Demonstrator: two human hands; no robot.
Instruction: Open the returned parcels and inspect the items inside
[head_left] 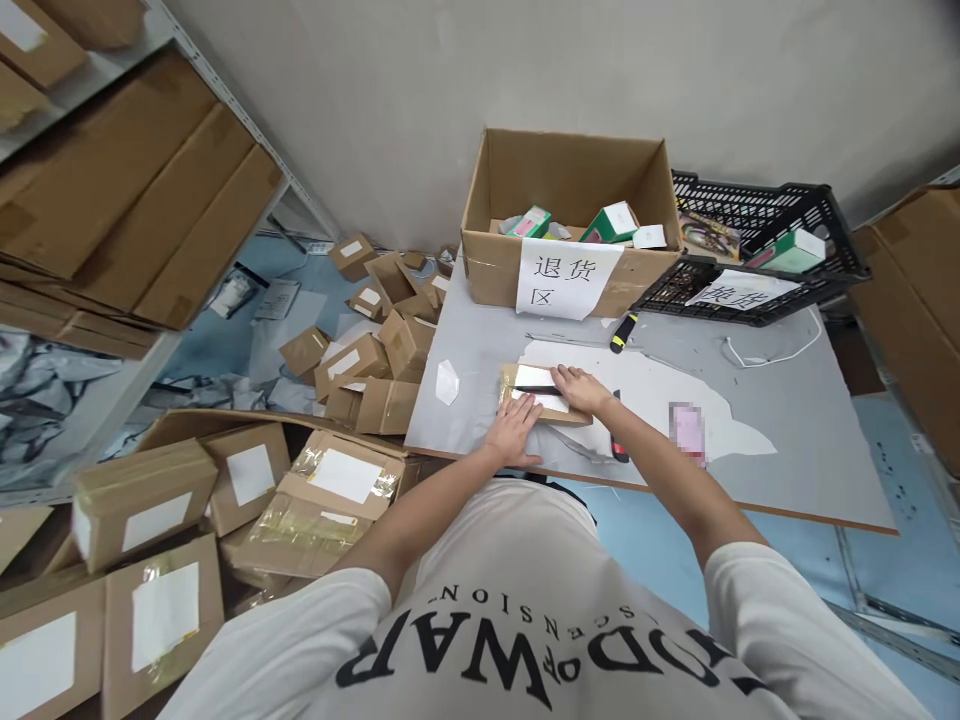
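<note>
- I see both hands down on a small flat cardboard parcel [544,393] that lies near the front edge of the grey table [787,440], right in front of me.
- My left hand [516,428] lies flat with fingers spread, pressing the near left part of the parcel; its grip closes on nothing.
- My right hand [579,388] rests on the parcel's right end, fingers reaching toward a dark strip across the white label; whether that grip pinches something I cannot tell.
- Step in hand, as I judge it: steadying the parcel to work on its top face.
- A black-handled tool [618,440] lies just beside the right wrist, and a yellow-and-black cutter [623,332] further back.
- Behind stand an open carton [570,215] with a paper sign and a black crate [757,250].
- Next move calls for a firm left palm and a careful right hand.
</note>
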